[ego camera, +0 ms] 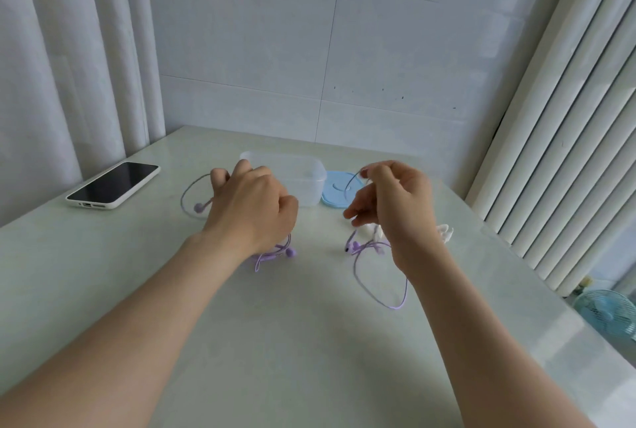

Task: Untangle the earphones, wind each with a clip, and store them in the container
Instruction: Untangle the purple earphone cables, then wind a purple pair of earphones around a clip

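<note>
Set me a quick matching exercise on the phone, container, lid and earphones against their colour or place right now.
1 phone
2 container
3 lid
4 earphones

a light blue, flat on the table, right of the container
b purple, cable held by the left hand and the right hand
c clear, open, beyond the left hand
d dark screen up, far left on the table

Pairs: 1-d, 2-c, 3-a, 4-b

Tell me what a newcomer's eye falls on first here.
Two bare hands mid-table, the left hand and right hand each gripping purple earphones that trail onto the table. Behind them sit a clear container and a blue lid; a black-screened phone lies far left.
</note>
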Demonstrator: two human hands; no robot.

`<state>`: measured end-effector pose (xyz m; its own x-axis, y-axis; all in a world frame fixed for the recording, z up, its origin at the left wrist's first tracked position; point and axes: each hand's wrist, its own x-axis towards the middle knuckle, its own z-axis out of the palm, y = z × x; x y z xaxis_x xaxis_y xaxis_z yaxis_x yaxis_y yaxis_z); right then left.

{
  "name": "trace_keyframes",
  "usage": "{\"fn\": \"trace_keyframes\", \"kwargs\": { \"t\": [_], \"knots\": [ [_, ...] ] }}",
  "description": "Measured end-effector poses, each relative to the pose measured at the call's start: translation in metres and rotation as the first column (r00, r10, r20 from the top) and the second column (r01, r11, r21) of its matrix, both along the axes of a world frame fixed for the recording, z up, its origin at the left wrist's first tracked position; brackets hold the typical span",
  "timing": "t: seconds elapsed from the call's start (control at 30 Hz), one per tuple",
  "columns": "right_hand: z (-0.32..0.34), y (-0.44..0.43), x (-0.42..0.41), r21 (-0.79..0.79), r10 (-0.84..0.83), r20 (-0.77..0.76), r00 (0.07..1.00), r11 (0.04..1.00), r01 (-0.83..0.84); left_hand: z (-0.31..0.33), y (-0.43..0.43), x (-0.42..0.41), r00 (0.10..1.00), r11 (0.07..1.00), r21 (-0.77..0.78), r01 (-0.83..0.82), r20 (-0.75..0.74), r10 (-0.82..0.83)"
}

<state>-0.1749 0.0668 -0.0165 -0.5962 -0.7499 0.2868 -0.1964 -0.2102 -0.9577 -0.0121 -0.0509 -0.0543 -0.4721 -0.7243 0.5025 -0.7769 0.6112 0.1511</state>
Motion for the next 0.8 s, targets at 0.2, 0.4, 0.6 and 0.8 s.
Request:
{"fn": "trace_keyframes", "kwargs": {
  "t": [0.2, 0.4, 0.6, 0.8],
  "knots": [
    [-0.009, 0.001, -0.005, 0.457, 0.268, -0.446, 0.854, 0.889, -0.041, -0.002, -0.002, 0.001, 0.988, 0.993, 0.046, -0.106, 0.115, 0.100],
    [-0.008, -0.003, -0.020, 0.252, -0.081, -0.436, 0.896, 0.945, 0.208, -0.011, 0.002, -0.008, 0.979, 0.993, -0.052, -0.108, 0.168, 0.115],
    [-0.013, 0.000, -0.036, 0.156, -0.229, -0.564, 0.794, 0.914, 0.374, -0.016, 0.011, -0.022, 0.943, 0.872, -0.359, 0.332, 0.151, -0.297],
    [-0.036, 0.022, -0.060, 0.289, -0.047, -0.794, 0.606, 0.848, 0.445, -0.022, 0.039, -0.035, 0.812, 0.812, 0.038, 0.582, 0.018, -0.583]
  ]
}}
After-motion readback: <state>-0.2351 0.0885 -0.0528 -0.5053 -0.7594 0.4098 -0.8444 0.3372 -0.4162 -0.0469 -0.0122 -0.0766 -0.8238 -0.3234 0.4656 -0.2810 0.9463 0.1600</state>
